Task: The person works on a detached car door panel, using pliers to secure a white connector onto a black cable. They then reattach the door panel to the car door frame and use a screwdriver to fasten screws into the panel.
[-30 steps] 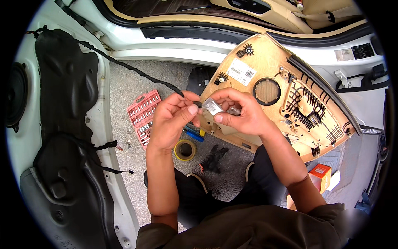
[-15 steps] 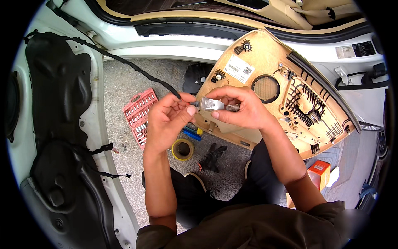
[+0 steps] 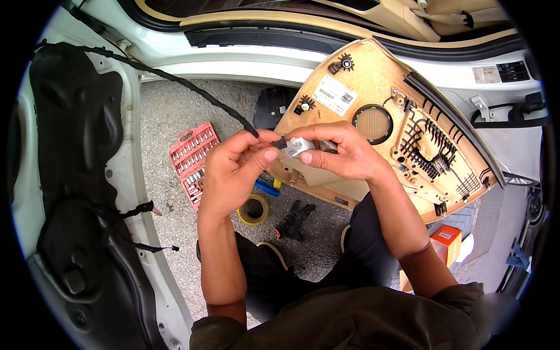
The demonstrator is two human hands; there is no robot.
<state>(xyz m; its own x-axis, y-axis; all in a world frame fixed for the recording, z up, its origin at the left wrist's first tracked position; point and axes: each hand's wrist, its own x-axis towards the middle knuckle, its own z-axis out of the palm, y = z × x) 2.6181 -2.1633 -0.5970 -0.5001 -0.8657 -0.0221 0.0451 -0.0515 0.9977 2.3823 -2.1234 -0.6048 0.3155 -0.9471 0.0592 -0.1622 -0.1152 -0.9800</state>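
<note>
Pinched in the fingers of my left hand (image 3: 236, 166) is a small black connector (image 3: 280, 143) at the end of a taped black wiring harness (image 3: 204, 99). My right hand (image 3: 344, 151) is closed around a small silver metal part (image 3: 298, 147) with a darker end between the fingers. The connector sits against the near left end of the silver part; whether it is seated in it cannot be made out. Both hands are raised over the ground, beside the beige door panel (image 3: 326, 131).
The open door, covered with a black liner (image 3: 81, 116), stands at left, with loose wire ends hanging off it. On the pavement lie a red socket set (image 3: 192, 154), a tape roll (image 3: 253, 209), a blue-handled tool (image 3: 266, 187) and black gloves (image 3: 294, 220). An orange box (image 3: 446, 239) stands right.
The connector and the silver part have been tilted a little in my fingers, and more of the connector's black body shows. The whole view has shifted slightly.
</note>
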